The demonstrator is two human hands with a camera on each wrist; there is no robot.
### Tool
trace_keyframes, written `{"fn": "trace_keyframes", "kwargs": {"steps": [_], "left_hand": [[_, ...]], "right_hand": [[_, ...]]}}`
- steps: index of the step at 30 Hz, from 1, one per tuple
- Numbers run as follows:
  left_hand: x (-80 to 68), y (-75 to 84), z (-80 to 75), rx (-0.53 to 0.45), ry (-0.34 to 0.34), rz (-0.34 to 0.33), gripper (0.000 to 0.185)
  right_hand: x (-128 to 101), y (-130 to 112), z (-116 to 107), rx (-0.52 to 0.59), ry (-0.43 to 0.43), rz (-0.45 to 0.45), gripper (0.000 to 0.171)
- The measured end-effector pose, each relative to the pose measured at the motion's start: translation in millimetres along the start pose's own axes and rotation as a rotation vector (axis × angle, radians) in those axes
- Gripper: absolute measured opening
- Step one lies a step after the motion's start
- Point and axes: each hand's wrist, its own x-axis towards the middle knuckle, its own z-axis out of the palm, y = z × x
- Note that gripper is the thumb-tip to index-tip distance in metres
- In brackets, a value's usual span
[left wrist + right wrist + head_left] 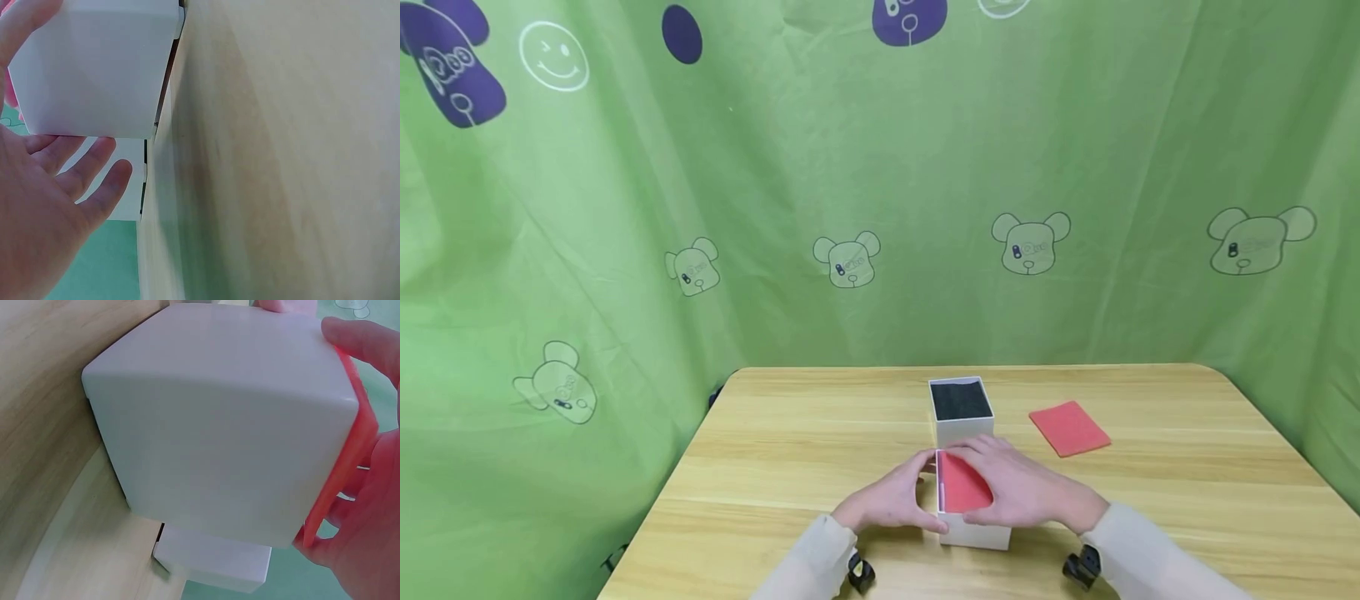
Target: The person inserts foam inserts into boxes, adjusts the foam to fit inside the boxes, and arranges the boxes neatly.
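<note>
A white box (973, 529) stands on the worktop (790, 467), a red pad (961, 485) on top. The right hand (1022, 492) lies flat over the pad — fingers straight; the left hand (891, 500), fingers relaxed, touches the box's side.

No readable text, labels or numbers anywhere. Green backdrop (880, 167) carries only printed bear heads and smiley faces.

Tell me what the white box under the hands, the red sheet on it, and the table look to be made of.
White box: likely matte coated cardboard, with smooth, dull faces and softly rounded edges.
Red sheet: probably thin foam or felt, flat with a soft matte surface.
Table: light wood or wood-look laminate, showing grain lines and a slight sheen.
</note>
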Motion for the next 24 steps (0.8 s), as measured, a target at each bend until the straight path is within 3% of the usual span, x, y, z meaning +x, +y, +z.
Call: {"fn": "trace_keyframes", "kwargs": {"steps": [16, 24], "left_hand": [[0.0, 0.2, -1.0, 0.002, 0.003, -0.003, 0.096], [0.4, 1.3, -1.2, -0.007, 0.0, 0.003, 0.096]], "right_hand": [[-2.8, 8.8, 5.2, 0.046, -0.004, -0.059, 0.079], [-1.9, 10.4, 9.0, 0.03, 0.015, -0.079, 0.071]]}}
